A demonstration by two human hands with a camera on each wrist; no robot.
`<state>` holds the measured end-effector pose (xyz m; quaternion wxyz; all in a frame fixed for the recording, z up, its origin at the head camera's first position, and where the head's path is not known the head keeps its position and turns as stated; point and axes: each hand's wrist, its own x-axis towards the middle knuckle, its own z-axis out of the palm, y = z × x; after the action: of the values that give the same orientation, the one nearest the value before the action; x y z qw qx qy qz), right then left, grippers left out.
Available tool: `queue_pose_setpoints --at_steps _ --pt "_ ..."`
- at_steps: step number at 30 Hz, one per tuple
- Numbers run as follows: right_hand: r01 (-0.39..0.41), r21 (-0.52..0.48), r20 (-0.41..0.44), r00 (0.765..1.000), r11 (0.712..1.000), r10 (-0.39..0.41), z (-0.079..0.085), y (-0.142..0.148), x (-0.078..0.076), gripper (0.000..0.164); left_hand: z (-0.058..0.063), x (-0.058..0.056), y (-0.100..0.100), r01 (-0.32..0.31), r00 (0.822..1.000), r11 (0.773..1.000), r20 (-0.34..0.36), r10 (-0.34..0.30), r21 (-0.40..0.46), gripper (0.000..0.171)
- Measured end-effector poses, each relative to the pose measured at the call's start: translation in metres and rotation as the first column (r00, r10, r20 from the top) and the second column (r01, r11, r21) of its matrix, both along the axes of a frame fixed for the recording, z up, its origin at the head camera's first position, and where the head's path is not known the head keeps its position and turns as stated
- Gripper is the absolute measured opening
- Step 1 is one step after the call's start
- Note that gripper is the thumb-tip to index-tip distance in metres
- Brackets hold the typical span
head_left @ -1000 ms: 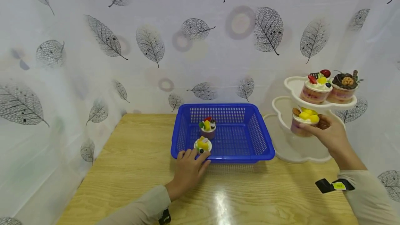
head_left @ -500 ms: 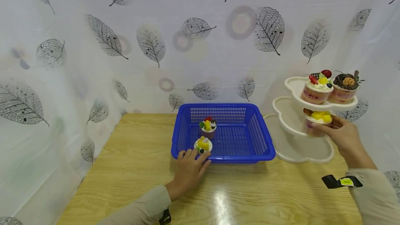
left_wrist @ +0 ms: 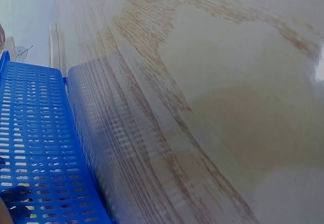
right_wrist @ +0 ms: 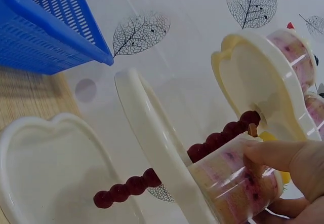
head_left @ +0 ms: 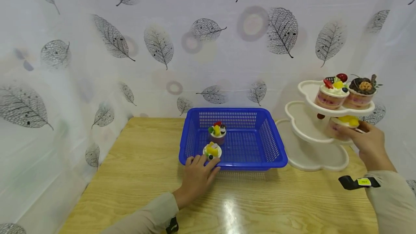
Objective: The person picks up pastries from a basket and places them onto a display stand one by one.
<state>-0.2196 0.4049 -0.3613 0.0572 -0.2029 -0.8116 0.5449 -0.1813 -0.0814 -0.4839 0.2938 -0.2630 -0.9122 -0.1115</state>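
My right hand (head_left: 372, 145) holds a clear dessert cup (head_left: 336, 130) topped with yellow fruit on the middle tier of a white three-tier stand (head_left: 302, 122). In the right wrist view, the thumb (right_wrist: 273, 153) lies along the side of the cup, whose base is at the tier surface. My left hand (head_left: 196, 181) grips the front rim of a blue basket (head_left: 247, 164), fingers over the edge. Beside those fingertips sits a cream-topped fruit dessert cup (head_left: 212, 149). Another fruit-topped cup (head_left: 217, 134) stands behind it in the basket.
The stand's top tier bears a strawberry-topped cup (head_left: 331, 95) and a chocolate cup (head_left: 360, 95). Dark red beaded posts (right_wrist: 217, 140) join the tiers. A leaf-patterned curtain (head_left: 182, 64) hangs behind the wooden table (head_left: 143, 147).
My right hand has moved rightward with the yellow-topped cup along the middle tier, under the top tier. My left hand has stayed at the basket rim.
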Motion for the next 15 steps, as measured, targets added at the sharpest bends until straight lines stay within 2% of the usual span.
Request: queue_pose_setpoints --at_steps 5,9,11,15 --pt "0.098 -0.139 -0.028 0.994 0.985 -0.103 -0.003 0.003 -0.004 0.098 0.0 0.0 0.0 -0.003 1.0 1.0 0.015 0.003 -0.002 0.027" --pt "0.174 -0.173 -0.027 0.983 0.969 -0.181 -0.008 0.006 -0.007 0.103 0.0 0.0 0.0 -0.002 1.0 1.0 0.01 0.002 -0.005 0.027" --pt "0.193 -0.157 -0.026 0.98 0.969 -0.2 -0.011 0.006 -0.008 0.104 0.0 0.0 0.0 0.001 1.0 1.0 0.004 -0.001 -0.005 0.027" --pt "0.18 -0.023 -0.008 0.984 0.983 -0.18 -0.012 0.006 -0.009 0.101 0.0 0.0 0.0 0.006 1.0 1.0 -0.004 -0.006 -0.001 0.027"
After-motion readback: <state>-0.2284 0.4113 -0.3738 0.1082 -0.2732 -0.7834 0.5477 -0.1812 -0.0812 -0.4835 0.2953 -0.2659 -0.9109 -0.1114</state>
